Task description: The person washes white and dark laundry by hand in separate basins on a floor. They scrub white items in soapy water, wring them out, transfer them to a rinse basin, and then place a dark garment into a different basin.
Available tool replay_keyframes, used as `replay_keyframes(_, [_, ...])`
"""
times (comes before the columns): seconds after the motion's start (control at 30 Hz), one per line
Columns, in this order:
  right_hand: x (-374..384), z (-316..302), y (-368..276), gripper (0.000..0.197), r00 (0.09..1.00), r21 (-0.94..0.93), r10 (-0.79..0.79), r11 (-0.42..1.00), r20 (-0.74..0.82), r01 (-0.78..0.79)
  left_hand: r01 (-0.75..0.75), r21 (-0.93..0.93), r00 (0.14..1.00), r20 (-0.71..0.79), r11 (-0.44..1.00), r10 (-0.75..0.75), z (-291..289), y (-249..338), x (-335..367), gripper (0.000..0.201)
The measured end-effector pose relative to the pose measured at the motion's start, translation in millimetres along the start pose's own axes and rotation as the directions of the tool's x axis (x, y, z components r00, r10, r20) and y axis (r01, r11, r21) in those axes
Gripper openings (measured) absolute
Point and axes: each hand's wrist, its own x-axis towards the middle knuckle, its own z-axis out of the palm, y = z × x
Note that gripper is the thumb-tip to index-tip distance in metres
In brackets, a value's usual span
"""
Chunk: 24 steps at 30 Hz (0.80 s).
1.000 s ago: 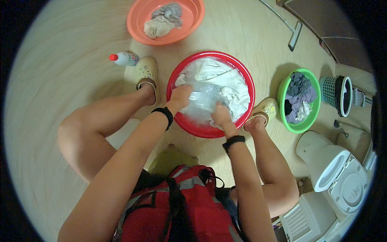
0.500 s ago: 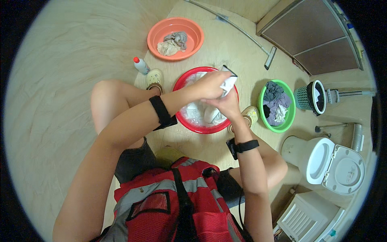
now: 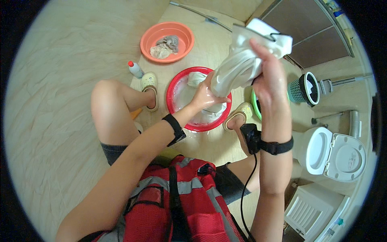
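A wet white garment (image 3: 238, 66) with dark trim is bunched up and raised above the red basin (image 3: 171, 105), slanting to the upper right. My right hand (image 3: 269, 74) grips its upper part, thumb laid across the folds. Around the lower end, over the basin, my left hand (image 3: 204, 97) is closed. Soapy water and more white cloth (image 3: 196, 79) fill the basin, partly covered by my left hand. The garment's exact kind cannot be made out.
An orange basin (image 3: 146, 45) with grey and cream cloths stands far left, near a red-capped bottle (image 3: 136, 70). My right arm mostly hides a green basin (image 3: 254, 104). Rightward are a teal bin (image 3: 297, 91) and a toilet (image 3: 317, 155); a long pole (image 3: 201, 15) lies behind.
My right hand has lifted the white garment up and right from over the red basin, stretching it out. The left hand now holds its lower end. The view has shifted slightly.
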Motion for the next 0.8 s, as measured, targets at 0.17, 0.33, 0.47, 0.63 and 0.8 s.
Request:
replay_keyframes(0.17, [-12.4, -19.0, -44.9, 0.022, 0.998, 0.093, -0.043, 0.995, -0.045, 0.047, 0.036, 0.161, 0.988, -0.153, 0.986, -0.011, 19.8, -22.6, 6.5, 0.044])
replay_keyframes(0.33, [-12.7, -112.7, -34.6, 0.032, 0.965, 0.133, -0.116, 0.98, -0.236, 0.15, 0.311, -0.281, 0.897, -0.228, 0.908, -0.378, -9.0, -36.1, 37.4, 0.024])
replay_keyframes(0.47, [6.0, -208.9, 85.2, 0.043, 0.946, 0.113, -0.015, 0.992, -0.323, 0.055, 0.322, -0.634, 0.854, -0.127, 0.703, -0.505, -17.5, 22.2, 74.5, 0.03])
replay_keyframes(0.63, [24.3, -169.1, 143.1, 0.066, 0.774, 0.022, 0.565, 0.811, -0.286, -0.584, 0.31, -0.39, 0.921, -0.103, 0.867, -0.376, -18.4, 67.4, 91.7, 0.018])
replay_keyframes(0.8, [76.3, -87.3, 102.6, 0.085, 0.941, -0.132, -0.203, 0.961, 0.271, 0.245, 0.302, -0.187, 0.946, 0.182, 0.935, -0.269, -31.7, 96.1, 110.5, 0.016])
